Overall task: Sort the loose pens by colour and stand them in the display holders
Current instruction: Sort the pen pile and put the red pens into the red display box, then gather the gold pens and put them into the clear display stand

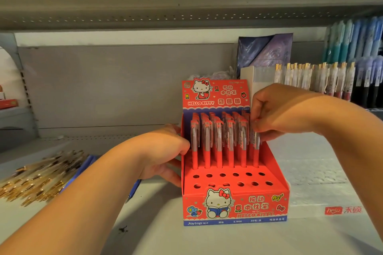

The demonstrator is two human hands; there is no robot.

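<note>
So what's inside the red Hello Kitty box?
Inside the red cardboard Hello Kitty box, red pens with clear tops fill the back rows. Two front rows of round holes are empty. Pen tips hide in the holes, and the right hand covers the last pen's top.

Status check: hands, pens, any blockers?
Left hand grips box's left wall. Right hand pinches red pen at right end of row. Two front rows of holes empty. Gold pens loose at left, nothing blocking.

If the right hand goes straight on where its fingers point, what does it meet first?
Probably the next standing pen in the red display box: the right hand, pinching the end pen, points left along the front row. Depth is unclear.
</note>
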